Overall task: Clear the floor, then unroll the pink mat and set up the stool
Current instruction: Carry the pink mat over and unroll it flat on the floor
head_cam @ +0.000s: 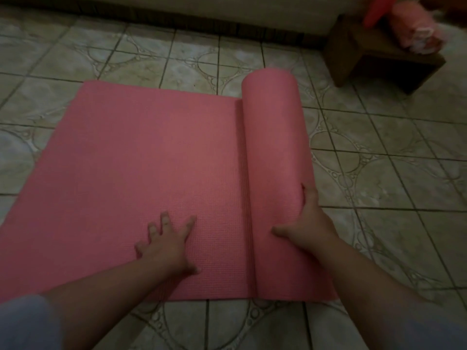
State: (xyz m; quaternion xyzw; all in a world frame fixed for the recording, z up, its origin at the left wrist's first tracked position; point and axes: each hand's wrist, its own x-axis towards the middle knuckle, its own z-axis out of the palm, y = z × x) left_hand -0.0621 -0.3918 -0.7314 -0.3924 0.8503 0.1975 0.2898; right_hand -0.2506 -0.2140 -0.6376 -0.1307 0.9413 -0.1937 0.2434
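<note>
**Mat half unrolled, roll under right hand**

While unrolled part lies flat on tiled floor [379, 188], pink mat [151, 160] not yet fully open. Roll [275, 137] sits at right edge of flat part, long axis running away from viewer; unrolling heads right.

Left hand [166, 243] flat on mat, fingers spread wide, pinning it. Right hand [307, 226] curved over near end of roll, fingers on far side, thumb on near side.

Risks, judged:
- Pushing only near end could skew roll, leaving mat crooked.
- Easing left hand could let flat part slide or curl back.
- Roll path leads toward wooden stool [379, 56], far right, bundle [417, 26] on top; could bump it.
</note>
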